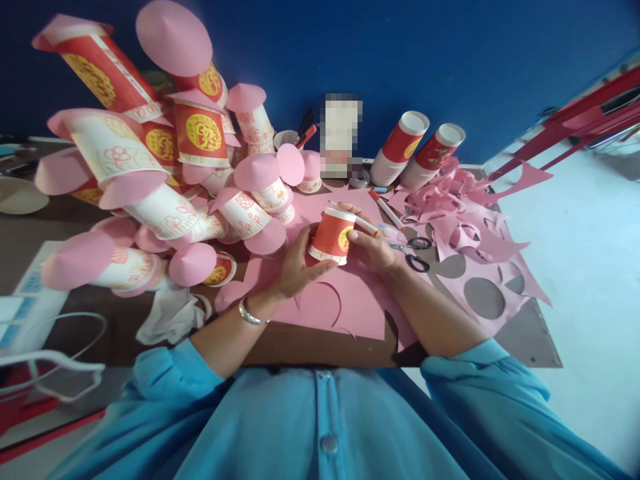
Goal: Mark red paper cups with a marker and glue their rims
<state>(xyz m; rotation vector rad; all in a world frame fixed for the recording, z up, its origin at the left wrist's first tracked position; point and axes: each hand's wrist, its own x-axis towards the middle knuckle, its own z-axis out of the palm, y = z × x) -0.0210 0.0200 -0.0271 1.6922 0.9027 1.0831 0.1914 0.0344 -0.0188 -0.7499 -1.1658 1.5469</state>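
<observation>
A red paper cup [331,235] with a yellow emblem is held over the pink paper [350,303], slightly tilted. My left hand [299,263] wraps its left side, thumb along the bottom edge. On the other side, my right hand [373,243] has its thumb against the cup near the emblem. A slim white marker [366,225] with an orange end lies across the right hand's fingers, by the cup's upper edge. The cup partly hides the fingers of both hands. Just right of that hand lie black-handled scissors [417,253]; another orange-and-white marker [387,210] is behind it.
Cups with pink paper cones [145,200] crowd the left side. Two stacks of cups [400,150] stand at the back, near a blurred-out upright object [341,137]. Pink paper scraps [465,213] are heaped at right. A white cloth [173,313] lies front left, below the blue wall [280,47].
</observation>
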